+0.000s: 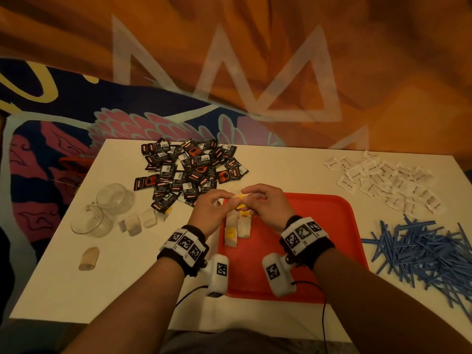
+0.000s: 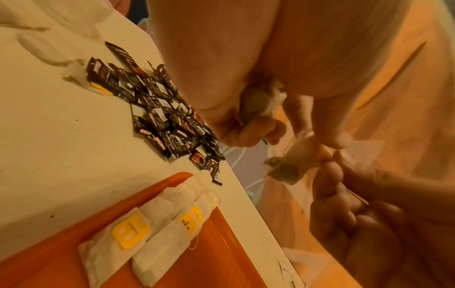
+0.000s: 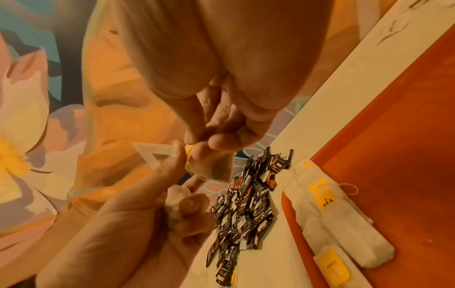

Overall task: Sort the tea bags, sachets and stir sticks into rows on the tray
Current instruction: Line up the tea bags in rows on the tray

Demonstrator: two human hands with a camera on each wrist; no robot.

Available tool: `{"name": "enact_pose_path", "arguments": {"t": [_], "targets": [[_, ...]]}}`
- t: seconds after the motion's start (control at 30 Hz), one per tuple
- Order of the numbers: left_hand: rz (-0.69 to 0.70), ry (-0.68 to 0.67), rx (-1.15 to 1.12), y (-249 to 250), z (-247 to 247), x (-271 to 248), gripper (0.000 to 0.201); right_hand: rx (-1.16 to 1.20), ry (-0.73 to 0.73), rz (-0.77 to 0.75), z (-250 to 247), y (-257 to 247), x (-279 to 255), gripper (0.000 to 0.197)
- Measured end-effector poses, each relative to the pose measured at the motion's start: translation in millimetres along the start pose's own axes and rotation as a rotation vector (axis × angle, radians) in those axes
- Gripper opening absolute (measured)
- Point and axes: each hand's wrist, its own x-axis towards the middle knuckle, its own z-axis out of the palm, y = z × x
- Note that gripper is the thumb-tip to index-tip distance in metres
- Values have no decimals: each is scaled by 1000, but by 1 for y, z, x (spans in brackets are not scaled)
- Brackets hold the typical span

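Both hands are raised over the far left corner of the red tray (image 1: 319,226), meeting above the table (image 1: 76,290). The right hand (image 1: 265,203) pinches a tea bag (image 2: 293,161) by its top edge between thumb and fingertips, so the bag hangs free. The left hand (image 1: 212,208) pinches at the same bag's yellow tag (image 1: 238,202), and its curled lower fingers also hold a second, crumpled bag (image 2: 261,101) against the palm. The two-handed hold appears meant to straighten the tag and string before laying the bag flat.

Two tea bags (image 1: 237,228) already lie side by side on the tray's left edge, tags up, starting a row; the held bag would likely go next to them.

Unsorted stock sits apart by kind: black sachets (image 1: 189,172) beyond the tray, white sachets (image 1: 383,180) at far right, blue stir sticks (image 1: 421,249) at right, loose tea bags (image 1: 138,222) beside two glass cups (image 1: 102,210) at left. The sorting is judged barely begun.
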Motion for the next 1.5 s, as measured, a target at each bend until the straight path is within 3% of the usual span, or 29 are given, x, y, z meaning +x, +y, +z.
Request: {"name": "enact_pose_path", "arguments": {"t": [0.2, 0.37, 0.47, 0.63, 0.73, 0.93, 1.07, 1.17, 1.5], "targets": [[88, -60, 92, 4, 1, 2, 7, -314, -17, -80, -5, 8, 3, 12], [126, 39, 201, -6, 0, 11, 8, -258, -38, 12, -5, 16, 0, 9], [118, 29, 243, -12, 1, 13, 4, -191, -22, 50, -2, 25, -2, 11], [76, -32, 320, -23, 1, 13, 11, -163, -7, 172, 2, 42, -2, 11], [6, -58, 376, -36, -1, 11, 10, -287, 17, 248, 1, 61, -1, 7], [-91, -181, 761, -79, -9, 0, 1, -296, -16, 495, 5, 96, -3, 19], [-41, -310, 937, -96, -6, -11, 22, -373, -12, 564, 14, 116, 1, 10], [-1, -366, 1032, -104, -3, -17, 32, -488, -21, 557, 23, 125, 4, 17], [34, -423, 1146, -111, 6, -14, 35, -642, 15, 574, 25, 125, 7, 23]]}}
